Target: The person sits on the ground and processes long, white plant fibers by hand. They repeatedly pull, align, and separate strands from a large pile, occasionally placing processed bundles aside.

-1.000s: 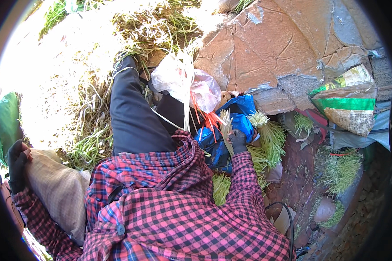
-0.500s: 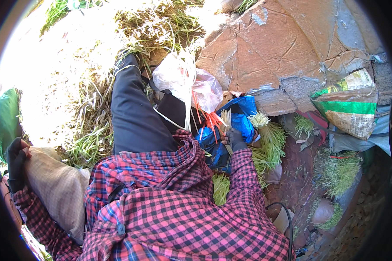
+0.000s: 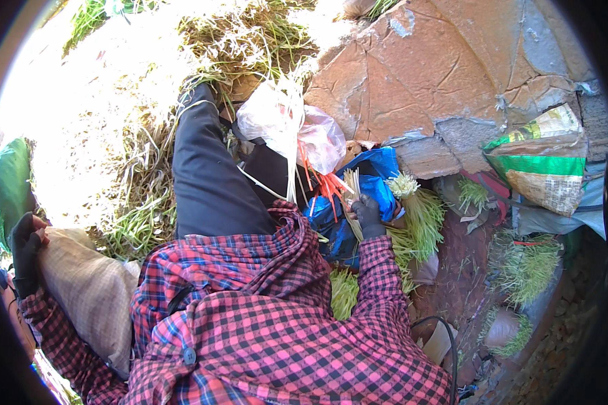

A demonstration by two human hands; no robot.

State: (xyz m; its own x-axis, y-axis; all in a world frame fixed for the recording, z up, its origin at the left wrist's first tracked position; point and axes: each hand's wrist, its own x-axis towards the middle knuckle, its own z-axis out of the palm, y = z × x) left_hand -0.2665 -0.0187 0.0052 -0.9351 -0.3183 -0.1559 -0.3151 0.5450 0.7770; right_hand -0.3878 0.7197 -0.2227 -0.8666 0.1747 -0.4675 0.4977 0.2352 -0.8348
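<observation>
A checked shirt (image 3: 263, 337) fills the near part of the view. At the left, the left hand (image 3: 26, 253) is gloved with bare fingertips, its fingers curled beside a beige sack (image 3: 91, 297); whether its grip holds anything, I cannot tell. The right hand (image 3: 366, 214), also gloved, has its grip closed around pale stalks (image 3: 352, 182), which stand in front of a blue bag (image 3: 380, 194). Just right of this hand lies a green bundle (image 3: 424, 223); to its left hang red strips (image 3: 330, 185). Farther off are a clear bag (image 3: 323, 143) and a brown sheet (image 3: 419, 81).
</observation>
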